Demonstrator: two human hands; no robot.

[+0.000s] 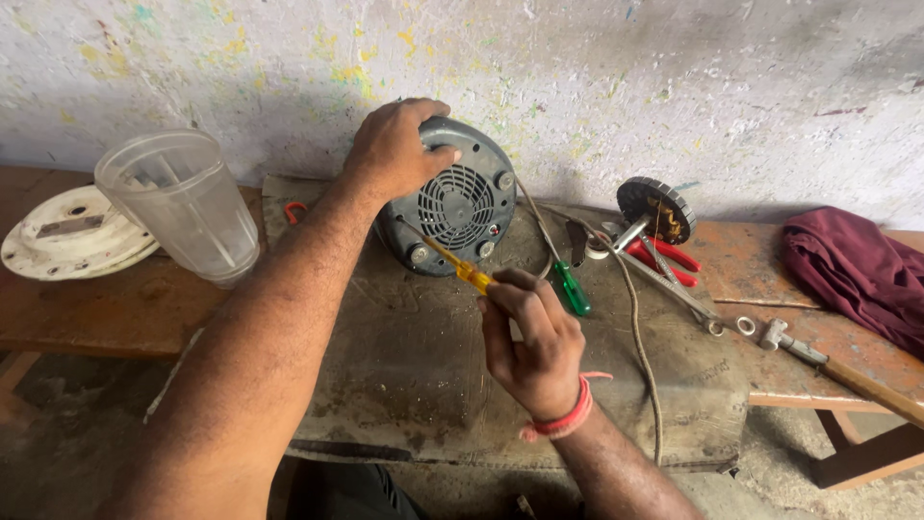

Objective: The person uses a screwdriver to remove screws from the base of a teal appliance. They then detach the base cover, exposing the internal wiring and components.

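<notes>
Right hand, fingers closed on yellow-handled screwdriver, shaft angled up-left to lower-left screw of grey motor housing on bench; left hand clasps housing's top.

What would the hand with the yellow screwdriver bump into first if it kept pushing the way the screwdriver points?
Most likely the grey motor housing. The right hand aims the yellow screwdriver up-left at a screw near its lower rim, and the tip looks almost there, though depth is unclear.
</notes>
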